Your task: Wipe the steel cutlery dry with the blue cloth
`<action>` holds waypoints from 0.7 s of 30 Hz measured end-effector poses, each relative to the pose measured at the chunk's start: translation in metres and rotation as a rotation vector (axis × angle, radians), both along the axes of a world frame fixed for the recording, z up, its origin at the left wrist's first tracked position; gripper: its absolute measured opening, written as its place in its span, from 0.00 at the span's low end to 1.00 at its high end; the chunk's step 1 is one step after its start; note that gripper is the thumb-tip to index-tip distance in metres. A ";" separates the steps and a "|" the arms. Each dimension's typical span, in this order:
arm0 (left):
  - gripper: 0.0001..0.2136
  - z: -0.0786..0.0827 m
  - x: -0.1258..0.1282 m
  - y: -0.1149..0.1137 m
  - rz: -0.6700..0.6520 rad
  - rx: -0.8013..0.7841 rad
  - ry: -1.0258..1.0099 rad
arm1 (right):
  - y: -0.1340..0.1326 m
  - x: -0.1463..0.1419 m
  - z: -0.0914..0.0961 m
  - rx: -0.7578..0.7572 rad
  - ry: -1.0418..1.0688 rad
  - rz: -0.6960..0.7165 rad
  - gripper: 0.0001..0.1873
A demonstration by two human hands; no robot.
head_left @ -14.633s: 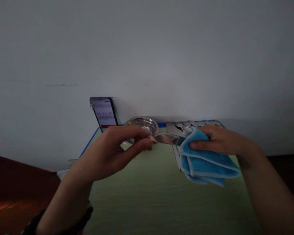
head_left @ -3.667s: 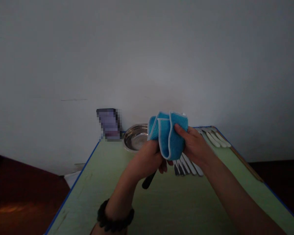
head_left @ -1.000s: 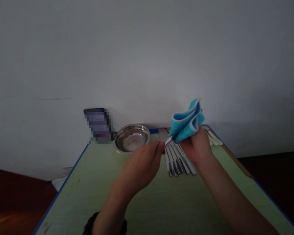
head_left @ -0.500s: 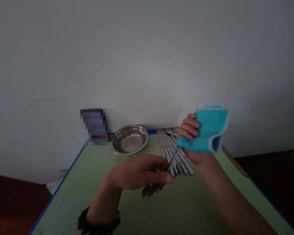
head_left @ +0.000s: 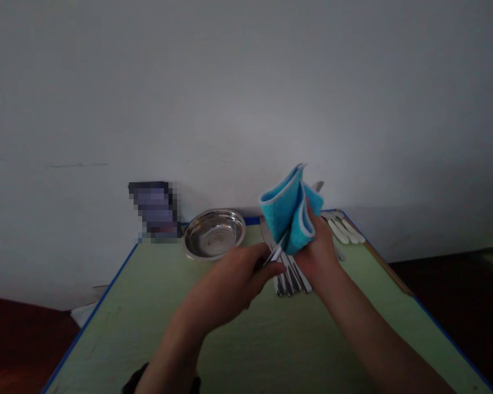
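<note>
My left hand (head_left: 238, 279) is closed, pinching the lower end of a piece of metal cutlery (head_left: 276, 253) between thumb and fingers. Its exact kind is hidden. A folded turquoise cloth (head_left: 285, 210) with a pale edge wraps around the upper part, and my right hand (head_left: 319, 246) grips the cloth from behind. Past the cloth's upper right, a metal tip (head_left: 318, 186) sticks out. Beneath both hands, several metal utensils (head_left: 290, 283) lie side by side on the pale green table (head_left: 246, 350), partly covered by the hands and cloth.
A shiny steel bowl (head_left: 214, 235) stands near the wall, left of the utensils. Farther left, a blurred-out dark device (head_left: 154, 208) leans against the wall. Several white-handled utensils (head_left: 347, 231) lie at the back right. Blue trim (head_left: 94, 323) lines the table's edge.
My right hand has swung the cloth left and turned it, so its folds now face me. My left hand has risen slightly. The white-handled utensils at the back right have come into view.
</note>
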State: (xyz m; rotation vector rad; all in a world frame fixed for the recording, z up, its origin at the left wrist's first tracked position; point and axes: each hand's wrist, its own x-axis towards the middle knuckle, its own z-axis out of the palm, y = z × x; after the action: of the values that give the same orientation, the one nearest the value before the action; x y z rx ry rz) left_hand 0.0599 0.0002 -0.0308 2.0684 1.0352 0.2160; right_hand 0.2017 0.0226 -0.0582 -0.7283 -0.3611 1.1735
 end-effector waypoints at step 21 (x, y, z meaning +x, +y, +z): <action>0.12 0.001 -0.025 0.005 0.130 0.428 0.207 | 0.022 0.043 0.010 -0.049 0.160 -0.170 0.12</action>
State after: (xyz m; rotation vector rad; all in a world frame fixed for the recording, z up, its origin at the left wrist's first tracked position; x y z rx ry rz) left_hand 0.0348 0.0049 -0.0299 2.4466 1.3437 0.3171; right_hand 0.2445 0.0443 -0.0484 -0.6888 -0.1343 1.0742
